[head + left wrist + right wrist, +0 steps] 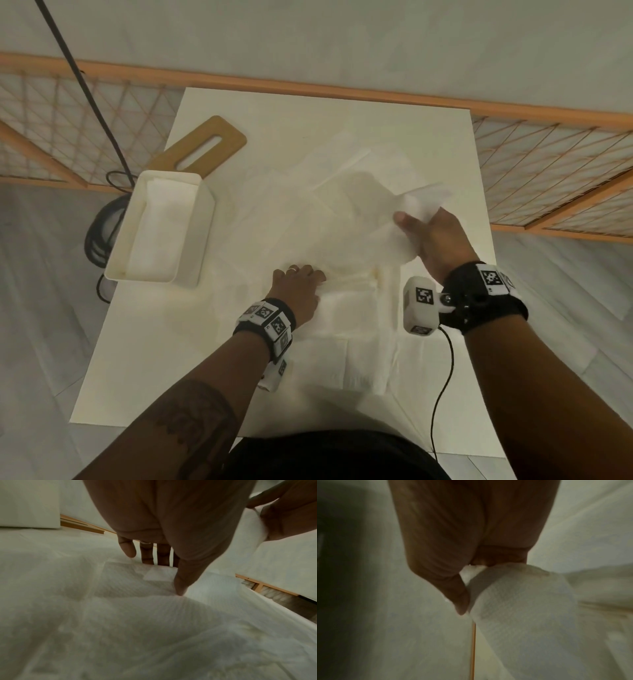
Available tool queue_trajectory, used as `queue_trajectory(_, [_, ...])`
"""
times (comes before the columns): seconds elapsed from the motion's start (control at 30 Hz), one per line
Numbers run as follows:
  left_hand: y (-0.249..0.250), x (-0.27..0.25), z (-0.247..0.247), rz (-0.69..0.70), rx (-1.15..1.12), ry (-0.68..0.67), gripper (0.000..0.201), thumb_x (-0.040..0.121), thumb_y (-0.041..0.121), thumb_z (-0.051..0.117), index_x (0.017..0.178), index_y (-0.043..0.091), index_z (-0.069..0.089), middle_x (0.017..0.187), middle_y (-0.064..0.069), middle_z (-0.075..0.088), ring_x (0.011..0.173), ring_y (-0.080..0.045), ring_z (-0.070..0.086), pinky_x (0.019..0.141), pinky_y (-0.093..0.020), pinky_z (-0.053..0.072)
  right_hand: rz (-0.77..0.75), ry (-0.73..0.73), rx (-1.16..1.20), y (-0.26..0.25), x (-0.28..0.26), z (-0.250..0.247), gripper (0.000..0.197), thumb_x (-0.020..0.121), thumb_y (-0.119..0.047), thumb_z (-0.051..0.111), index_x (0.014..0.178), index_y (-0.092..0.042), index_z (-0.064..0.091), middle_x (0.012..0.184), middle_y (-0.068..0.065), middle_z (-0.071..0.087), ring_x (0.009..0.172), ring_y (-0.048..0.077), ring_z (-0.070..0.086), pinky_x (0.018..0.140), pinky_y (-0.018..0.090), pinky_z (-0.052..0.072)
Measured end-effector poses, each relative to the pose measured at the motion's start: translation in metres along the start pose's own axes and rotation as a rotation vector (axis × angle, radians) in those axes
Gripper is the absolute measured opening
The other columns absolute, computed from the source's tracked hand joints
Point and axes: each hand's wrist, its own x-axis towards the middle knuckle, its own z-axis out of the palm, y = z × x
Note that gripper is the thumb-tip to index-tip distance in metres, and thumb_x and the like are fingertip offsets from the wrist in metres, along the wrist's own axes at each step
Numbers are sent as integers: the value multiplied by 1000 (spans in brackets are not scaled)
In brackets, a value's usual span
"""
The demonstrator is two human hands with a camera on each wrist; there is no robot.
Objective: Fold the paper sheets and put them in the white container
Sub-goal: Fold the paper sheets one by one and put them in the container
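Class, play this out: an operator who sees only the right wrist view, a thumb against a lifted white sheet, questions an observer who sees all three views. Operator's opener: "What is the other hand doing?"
Observer: The left hand lies on the paper sheets spread on the table, fingers straight, thumb tip touching the paper.
Operator: Where is the white container?
Observer: The white container stands at the table's left edge, ahead and left of the left hand.
Operator: Is it empty?
Observer: No, white paper already lies inside it.
Operator: How high is my sheet?
Observer: The right hand holds the lifted sheet above the spread sheets.
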Motion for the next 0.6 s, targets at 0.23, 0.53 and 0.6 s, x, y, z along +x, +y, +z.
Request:
queue_trajectory(0.23, [3,-6,-54,-147,-996,99,29,102,30,51,130,23,56,133,2,58,123,-19,53,101,-29,43,84,-437,212,-38,-12,17,38,93,-5,61,130,3,59,119,21,67,105,34,68,92,43,55])
queue_trajectory(0.53, [3,-36,-139,-120,-1710,-60,52,102,55,42,99,15,76,101,-6,78,87,-16,75,82,-34,55,268,-688,-146,-41,-1,37,34,90,-3,63,123,-4,66,115,15,74,98,28,73,80,34,59])
queue_trajectory(0.6, [-6,-34,-130,-73,-1531,-44,23,98,23,62,107,4,73,106,-17,75,90,-23,72,91,-43,55,286,-682,-113,-39,0,36,35,93,-7,63,128,-4,64,119,17,72,101,30,72,82,36,59])
